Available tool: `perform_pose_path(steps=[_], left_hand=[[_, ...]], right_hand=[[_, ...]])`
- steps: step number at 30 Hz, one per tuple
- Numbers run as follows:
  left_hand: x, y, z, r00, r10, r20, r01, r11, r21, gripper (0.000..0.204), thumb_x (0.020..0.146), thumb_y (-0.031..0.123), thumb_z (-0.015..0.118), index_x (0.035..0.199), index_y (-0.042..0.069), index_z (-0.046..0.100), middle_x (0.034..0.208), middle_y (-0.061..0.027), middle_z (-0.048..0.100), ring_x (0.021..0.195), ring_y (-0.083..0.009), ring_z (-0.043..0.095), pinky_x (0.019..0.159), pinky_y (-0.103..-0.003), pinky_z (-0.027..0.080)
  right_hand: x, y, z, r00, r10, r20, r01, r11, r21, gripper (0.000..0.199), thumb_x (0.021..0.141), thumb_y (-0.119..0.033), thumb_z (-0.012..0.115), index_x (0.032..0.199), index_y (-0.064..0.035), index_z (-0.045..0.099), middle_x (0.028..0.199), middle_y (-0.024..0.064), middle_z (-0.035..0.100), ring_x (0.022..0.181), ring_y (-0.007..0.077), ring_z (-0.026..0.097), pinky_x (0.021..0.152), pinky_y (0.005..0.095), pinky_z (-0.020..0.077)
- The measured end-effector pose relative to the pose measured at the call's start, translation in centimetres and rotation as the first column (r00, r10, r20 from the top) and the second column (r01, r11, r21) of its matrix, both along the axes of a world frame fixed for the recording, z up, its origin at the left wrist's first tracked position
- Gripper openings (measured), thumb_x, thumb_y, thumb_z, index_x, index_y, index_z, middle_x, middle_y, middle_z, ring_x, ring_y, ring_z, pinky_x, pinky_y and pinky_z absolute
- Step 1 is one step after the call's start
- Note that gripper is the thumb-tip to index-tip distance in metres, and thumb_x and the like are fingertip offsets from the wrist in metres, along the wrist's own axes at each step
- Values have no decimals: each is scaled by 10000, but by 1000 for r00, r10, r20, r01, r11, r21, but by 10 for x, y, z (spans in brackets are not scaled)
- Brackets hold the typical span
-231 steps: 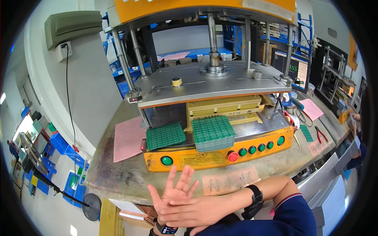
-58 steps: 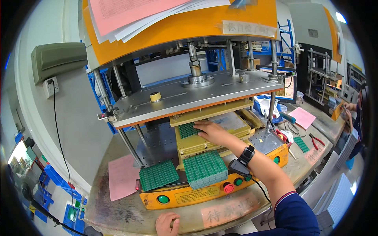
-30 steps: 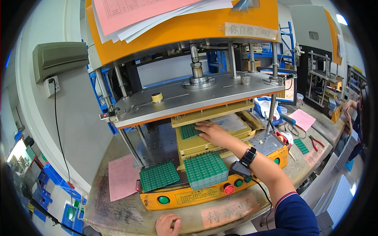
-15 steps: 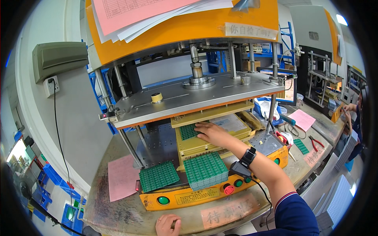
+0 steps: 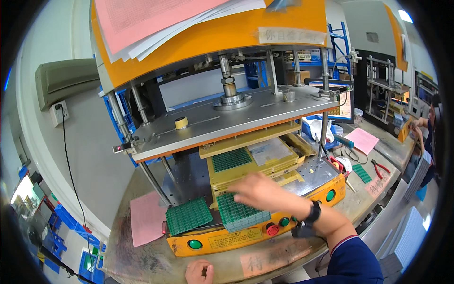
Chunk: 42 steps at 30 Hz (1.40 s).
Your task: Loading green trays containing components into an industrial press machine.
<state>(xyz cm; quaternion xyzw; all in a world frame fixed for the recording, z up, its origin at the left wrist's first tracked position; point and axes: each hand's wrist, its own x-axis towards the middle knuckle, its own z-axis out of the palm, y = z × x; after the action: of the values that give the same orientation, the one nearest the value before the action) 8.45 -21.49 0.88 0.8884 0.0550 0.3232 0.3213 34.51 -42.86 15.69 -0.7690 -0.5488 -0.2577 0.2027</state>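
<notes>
My right hand [image 5: 260,191], smeared by motion, is over a stack of green circuit board panels [image 5: 241,215] at the press's front edge. Its fingers point left; whether they touch the stack or hold anything cannot be made out. On the yellow fixture [image 5: 220,177] under the raised press plate lies one green circuit board panel [image 5: 231,161], next to a clear plate [image 5: 269,151]. Left of the stack, more green panels [image 5: 189,216] lie at a slant. My left hand [image 5: 199,272] rests at the bench's near edge, fingers curled in, with nothing visible in them.
The metal press plate [image 5: 227,120] hangs above the fixture between steel posts. Green buttons and a red stop button [image 5: 272,229] line the orange front. Red-handled pliers [image 5: 380,169] and pink paper [image 5: 361,140] lie at right. Another person works at far right.
My right hand has left the panel on the fixture and come toward me, over the front stack. That panel now shows whole. My left hand stays at the edge; the view has shifted slightly.
</notes>
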Motion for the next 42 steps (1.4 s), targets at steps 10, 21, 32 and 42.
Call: perform_pose_path(steps=[10,21,32,42], left_hand=[[11,-5,0,990,134,-37,-110,919,379,307,867,226,681,1098,42,597,1339,-255,499,1194,-460,450,1048,-556,340],[9,-1,-7,985,167,-38,-148,943,299,205,872,194,670,994,40,612,1050,-202,618,1006,-410,547,924,-509,416],[12,-7,1,992,115,-42,-89,914,395,207,930,249,597,946,51,655,892,-180,636,853,-392,580,756,-502,434],[10,-3,-9,994,109,-28,-87,906,414,226,951,268,584,899,53,632,872,-177,620,862,-392,565,774,-503,417]], right_hand=[[-68,-16,-30,989,42,142,-49,998,48,377,815,-243,690,1114,-21,628,1156,84,646,1070,232,607,916,355,484],[-66,-14,-41,986,7,169,-11,1000,18,396,874,-278,661,1165,-19,591,1218,95,617,1143,235,574,952,352,471],[-66,-7,-48,976,-5,217,-28,989,148,353,827,-251,633,1094,-22,600,1158,96,622,1066,234,592,912,341,478],[-61,-6,-50,967,-11,254,-33,985,169,278,800,-150,580,1052,-35,612,1108,78,629,1028,207,596,874,304,479]])
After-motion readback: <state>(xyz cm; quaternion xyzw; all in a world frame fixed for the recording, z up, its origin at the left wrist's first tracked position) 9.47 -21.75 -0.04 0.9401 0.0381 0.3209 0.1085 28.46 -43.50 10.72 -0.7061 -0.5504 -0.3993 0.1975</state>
